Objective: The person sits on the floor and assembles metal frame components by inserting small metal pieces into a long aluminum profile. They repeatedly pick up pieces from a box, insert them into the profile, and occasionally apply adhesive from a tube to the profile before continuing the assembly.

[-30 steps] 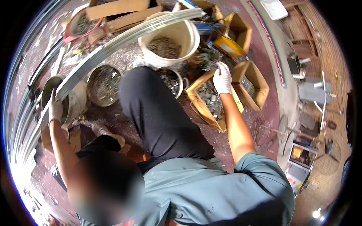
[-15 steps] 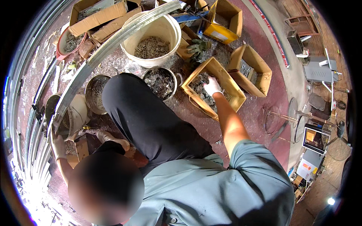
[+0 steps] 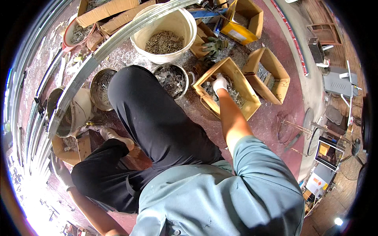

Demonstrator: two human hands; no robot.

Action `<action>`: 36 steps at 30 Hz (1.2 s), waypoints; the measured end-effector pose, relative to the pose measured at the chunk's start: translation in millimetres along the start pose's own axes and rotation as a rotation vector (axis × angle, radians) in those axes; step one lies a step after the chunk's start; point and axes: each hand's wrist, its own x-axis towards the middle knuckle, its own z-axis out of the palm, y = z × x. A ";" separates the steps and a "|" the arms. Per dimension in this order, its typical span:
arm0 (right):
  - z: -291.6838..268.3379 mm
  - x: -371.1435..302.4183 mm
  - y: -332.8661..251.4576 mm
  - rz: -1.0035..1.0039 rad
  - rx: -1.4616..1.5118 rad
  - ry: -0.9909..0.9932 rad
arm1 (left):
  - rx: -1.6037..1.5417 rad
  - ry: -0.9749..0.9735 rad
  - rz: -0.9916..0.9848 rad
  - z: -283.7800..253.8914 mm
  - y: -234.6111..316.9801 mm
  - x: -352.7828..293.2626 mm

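Note:
My right hand (image 3: 219, 83), in a white glove, reaches into a tan open box (image 3: 252, 103) of small loose metal pieces (image 3: 235, 95). Its fingers are curled in at the box's left part; what they hold is too small to make out. On the left, my other gloved hand, my left hand (image 3: 62, 173), is beside my bent knee, near the bundle of long metal profiles (image 3: 34, 151). Its fingers look stretched out, with nothing plainly in them, though glare blurs the tips. One long metal profile (image 3: 103, 51) arches across the view over the buckets.
A white bucket (image 3: 189, 37) of metal clips stands ahead, with metal bowls (image 3: 185, 92) of small parts nearer. Another open carton (image 3: 281, 80) and a yellow box (image 3: 256, 29) are to the right. A work glove (image 3: 214, 46) lies between them. A fan (image 3: 356, 151) stands far right.
My left hand has come off the long profile and moved down toward me. My right hand has shifted slightly within the box. My head has moved, bringing my folded left leg into view.

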 end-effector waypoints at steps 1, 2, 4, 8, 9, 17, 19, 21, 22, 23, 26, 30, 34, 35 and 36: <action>-9.9 -0.4 11.9 -0.076 -0.037 0.067 | 0.115 -0.003 0.051 15.5 7.8 0.8; -16.8 -1.9 21.2 -0.151 -0.076 0.124 | 0.148 -0.004 0.058 19.6 7.3 2.7; -18.5 -29.4 -14.9 -0.217 -0.321 0.119 | 0.249 0.048 0.063 -1.7 7.4 -14.0; -56.1 -30.4 4.5 -0.167 -0.347 0.094 | 0.028 -0.007 -0.004 16.1 8.4 4.3; -62.4 -37.2 7.4 -0.188 -0.341 0.123 | 0.148 -0.008 0.053 19.8 11.0 7.7; -56.2 -36.8 33.3 -0.059 -0.432 -0.011 | 0.151 -0.001 0.137 37.7 15.5 14.8; -44.3 -43.7 16.9 -0.045 -0.380 -0.060 | 0.214 0.034 0.057 37.8 39.5 -4.1; -31.0 -43.6 14.7 -0.009 -0.412 -0.038 | 0.234 0.025 0.078 33.0 35.9 -4.7; -27.0 -42.7 13.5 0.049 -0.456 -0.091 | 0.243 0.018 0.090 31.8 33.9 -3.2; -17.6 -55.0 -1.9 0.010 -0.485 -0.080 | 0.278 0.035 0.099 20.7 31.3 -8.3; -7.4 -69.0 -9.0 -0.080 -0.557 0.048 | 0.295 0.031 0.112 15.7 24.1 -7.8; -13.4 -77.6 -0.6 -0.145 -0.512 0.141 | 0.264 0.011 0.135 24.2 27.0 -0.6; -25.0 -79.6 -0.5 -0.172 -0.431 0.243 | 0.182 0.002 0.057 32.0 31.8 3.8; -27.5 -80.2 -4.4 -0.159 -0.436 0.220 | 0.192 -0.005 0.043 32.7 32.2 5.3; -29.5 -80.8 -12.7 -0.150 -0.439 0.192 | 0.204 -0.007 0.027 30.4 31.6 4.1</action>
